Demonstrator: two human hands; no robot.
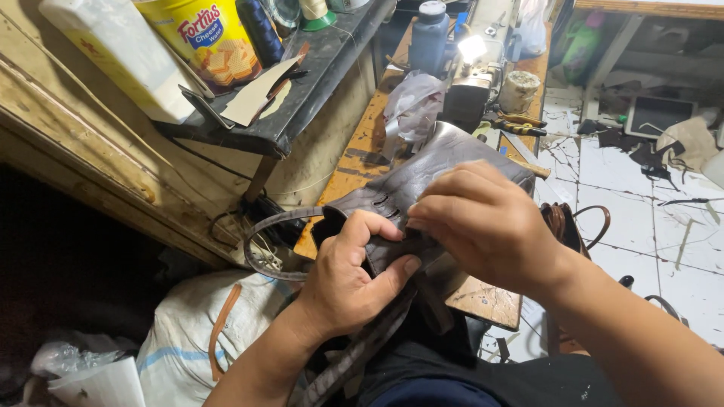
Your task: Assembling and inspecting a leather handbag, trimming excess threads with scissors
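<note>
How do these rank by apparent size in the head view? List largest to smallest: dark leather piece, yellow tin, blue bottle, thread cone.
1. Dark leather piece, held in both hands, nearest the camera.
2. Yellow tin, cut off by the frame.
3. Blue bottle.
4. Thread cone, mostly cropped, so unsure.

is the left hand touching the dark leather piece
Touching. The head view shows the left hand gripping the dark leather piece, thumb pressed on its top and fingers curled over its edge, with no gap.

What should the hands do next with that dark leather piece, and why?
Probably press the fold flat. The left hand pinches the dark leather piece at its near edge, and the right hand has fingertips on the same spot, so the work seems centred there, beside the slots.
</note>
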